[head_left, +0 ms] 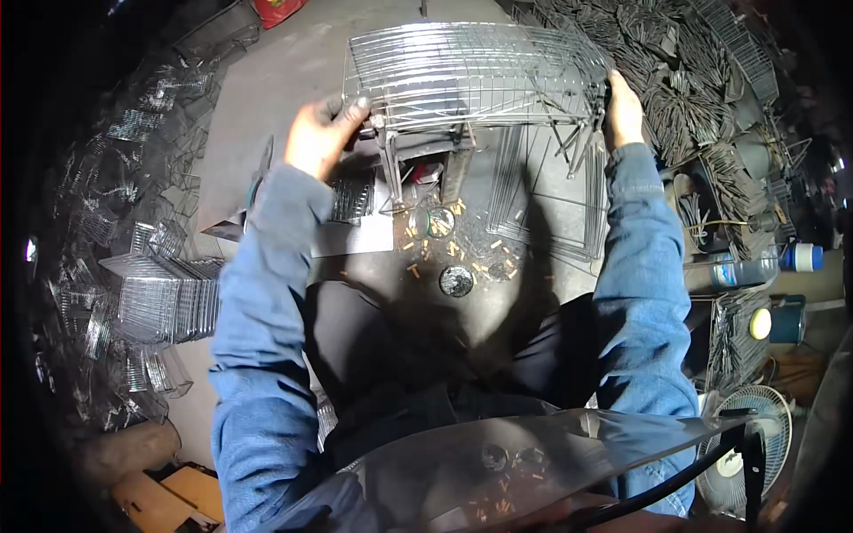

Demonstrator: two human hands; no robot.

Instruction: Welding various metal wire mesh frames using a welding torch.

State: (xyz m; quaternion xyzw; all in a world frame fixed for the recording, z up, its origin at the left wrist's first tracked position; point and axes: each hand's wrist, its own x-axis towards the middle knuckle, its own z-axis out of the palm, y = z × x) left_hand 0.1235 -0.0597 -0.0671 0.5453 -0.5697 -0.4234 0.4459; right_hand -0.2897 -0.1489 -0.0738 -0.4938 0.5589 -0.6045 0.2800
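1. We find the wire basket (475,75) at twelve o'clock, resting across a metal jig (426,155).
2. Our left hand (322,135) grips its left end at ten o'clock, fingers closed over the rim wire.
3. Our right hand (622,111) clasps the right end at two o'clock, fingers wrapped on the frame.
4. Stacked wire panels (169,306) lie at nine o'clock; a small fan (751,449) stands at four o'clock.

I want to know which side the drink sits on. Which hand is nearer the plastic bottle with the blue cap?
Right. The right hand grips the wire basket's right end, up and left of the bottle. The left hand holds the basket's left end, far across the floor.
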